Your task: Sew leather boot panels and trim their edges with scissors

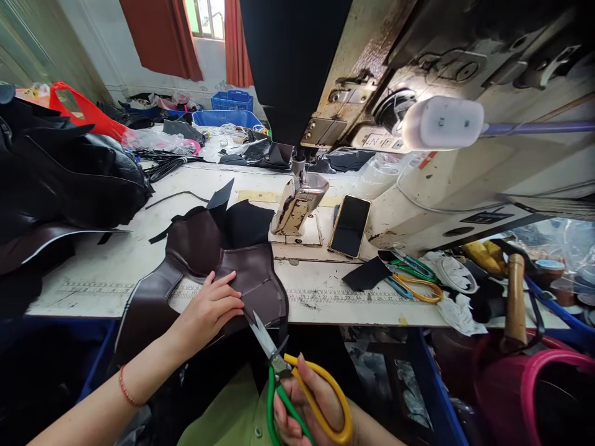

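A dark brown leather piece (199,260) lies over the front edge of the white worktable (102,260). My left hand (211,308) rests flat on it, fingers stretched towards its lower edge. My right hand (302,402) is closed round the green and yellow handles of a pair of scissors (279,365). Their blades point up and left, the tips close to my left fingertips and the leather's edge. Just behind the leather stands the post of a sewing machine (297,204).
A phone (349,225) lies right of the post. Two more scissors (413,279), a black scrap (367,272) and a wooden-handled tool (515,297) lie at the right. A pile of black leather (60,179) fills the left. Blue crates (227,108) stand at the back.
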Tool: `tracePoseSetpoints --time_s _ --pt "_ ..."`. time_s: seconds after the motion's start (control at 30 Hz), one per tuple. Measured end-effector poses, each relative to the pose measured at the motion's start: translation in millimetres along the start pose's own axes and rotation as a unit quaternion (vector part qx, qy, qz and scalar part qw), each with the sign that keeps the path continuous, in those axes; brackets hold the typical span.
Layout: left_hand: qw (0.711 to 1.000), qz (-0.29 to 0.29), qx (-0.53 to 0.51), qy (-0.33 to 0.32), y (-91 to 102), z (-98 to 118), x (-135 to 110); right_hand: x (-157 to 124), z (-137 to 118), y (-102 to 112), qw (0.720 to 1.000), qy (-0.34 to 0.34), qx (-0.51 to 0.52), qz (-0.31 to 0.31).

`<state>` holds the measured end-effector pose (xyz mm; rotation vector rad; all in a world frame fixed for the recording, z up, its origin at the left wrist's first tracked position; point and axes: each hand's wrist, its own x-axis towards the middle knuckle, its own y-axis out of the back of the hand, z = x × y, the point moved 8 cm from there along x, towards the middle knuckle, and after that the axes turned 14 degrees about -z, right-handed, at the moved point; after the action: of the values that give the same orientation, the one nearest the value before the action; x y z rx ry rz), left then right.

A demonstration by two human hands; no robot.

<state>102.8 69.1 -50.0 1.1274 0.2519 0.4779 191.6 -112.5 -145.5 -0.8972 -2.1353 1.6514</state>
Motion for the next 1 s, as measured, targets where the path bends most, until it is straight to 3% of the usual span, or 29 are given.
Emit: tracePoseSetpoints --time_s 0.2,0.33,0.43,0.53,0.77,1.0 --pt "0.999 0.032 0.029 -0.008 8.0 14 -5 7 4 8 0.999 0.016 -0.023 0.028" --pt "0.982 0.104 0.083 0.134 17.3 37 -16 7 1 12 0.997 0.015 -0.067 0.045" --pt "0.957 0.080 0.123 0.249 8.5 49 -18 4 0 14 0.993 -0.010 -0.092 0.069" --pt "0.941 0.082 0.134 0.299 -0.7 52 -14 0 -3 15 0.987 -0.029 -0.128 0.097" --pt "0.945 0.152 0.058 0.284 -11.1 45 -21 -11 -8 25 0.965 -0.072 -0.218 0.131" --pt "0.948 0.145 -0.001 0.282 -14.7 44 -39 -1 -4 17 0.990 -0.057 -0.108 0.065"
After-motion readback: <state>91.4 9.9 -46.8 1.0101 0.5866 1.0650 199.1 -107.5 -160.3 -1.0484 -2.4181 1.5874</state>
